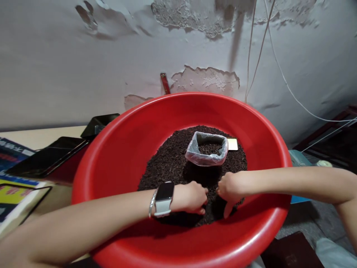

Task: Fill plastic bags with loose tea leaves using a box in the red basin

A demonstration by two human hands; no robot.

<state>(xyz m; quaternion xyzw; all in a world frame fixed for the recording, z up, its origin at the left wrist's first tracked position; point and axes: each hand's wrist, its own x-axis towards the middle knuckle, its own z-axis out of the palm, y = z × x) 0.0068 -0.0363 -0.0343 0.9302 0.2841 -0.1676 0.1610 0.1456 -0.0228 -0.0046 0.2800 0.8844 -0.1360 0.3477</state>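
Observation:
A big red basin (104, 160) holds a bed of dark, dry, shredded bits (164, 158) that look like loose tea leaves. My left hand (192, 197), with a watch (164, 193) and a bracelet at its wrist, is low over the near part of the bed, fingers curled down. Facing it, my right hand (231, 187) also has its fingers bent in, with one digit pointing down toward the leaves. What either hand pinches, if anything, is hidden. Beyond them, a small open container lined with a clear plastic bag (206, 160) rests on the leaves, partly filled with the same bits.
A small pale-yellow rectangular piece (232, 144) lies beside the lined container. Left of the basin are a black tray (47, 156) and printed packaging (13, 190). Behind stands a peeling wall (83, 70) with hanging cables (256, 63). A dark box (292, 251) is at lower right.

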